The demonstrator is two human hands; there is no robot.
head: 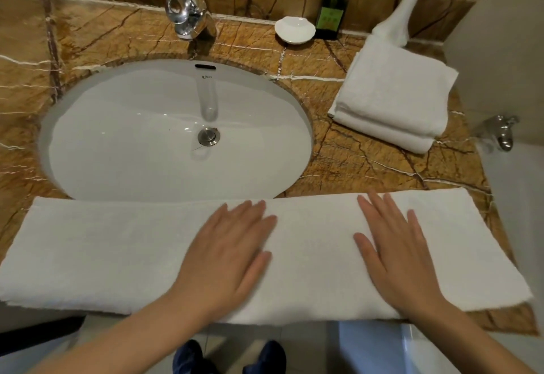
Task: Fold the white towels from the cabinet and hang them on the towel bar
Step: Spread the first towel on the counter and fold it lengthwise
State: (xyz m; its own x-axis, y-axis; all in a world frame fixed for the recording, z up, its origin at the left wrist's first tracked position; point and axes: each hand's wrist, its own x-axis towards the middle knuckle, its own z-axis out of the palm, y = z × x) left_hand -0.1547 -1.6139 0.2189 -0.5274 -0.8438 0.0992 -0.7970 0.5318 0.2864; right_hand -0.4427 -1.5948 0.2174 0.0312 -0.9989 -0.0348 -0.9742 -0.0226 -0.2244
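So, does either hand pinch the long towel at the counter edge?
No, the left hand and the right hand both lie flat on the long towel with straight fingers.

marble counter [347, 164] | long towel [117, 250] | folded towels [394, 97] | dish [295, 30] | bottle [331, 16] | vase [403, 17]

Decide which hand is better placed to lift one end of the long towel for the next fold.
Probably right: the right hand lies nearer an end of the towel, while the left hand rests flat near its middle.
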